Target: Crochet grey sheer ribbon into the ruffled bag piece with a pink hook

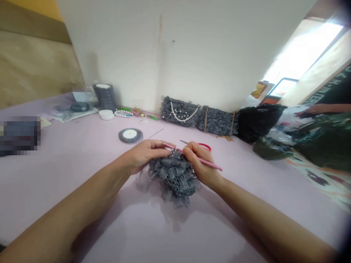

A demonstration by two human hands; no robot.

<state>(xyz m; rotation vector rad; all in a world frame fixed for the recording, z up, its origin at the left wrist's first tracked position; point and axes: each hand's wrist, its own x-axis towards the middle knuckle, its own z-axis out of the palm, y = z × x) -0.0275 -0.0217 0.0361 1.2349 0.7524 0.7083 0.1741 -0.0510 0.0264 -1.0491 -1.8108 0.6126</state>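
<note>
A grey ruffled crochet piece [174, 171], made of sheer ribbon, hangs just above the table between both hands. My left hand [146, 153] is closed on its upper left edge, thumb and fingers pinching it. In my right hand [201, 162] is a pink crochet hook [210, 163], held like a pen, its front end at the top edge of the piece. Small white beads show near that edge. Sheer ribbon trails below my left hand. Behind my right hand lie scissors with red handles [205, 146], partly hidden.
A ribbon spool [130, 135] lies beyond my left hand, with a stack of spools [104, 95] by the wall. Two grey ruffled bags [181, 111] lean there, one with a pearl strap. Black plastic bags [257, 120] stand at right, near another person's arm [326, 108].
</note>
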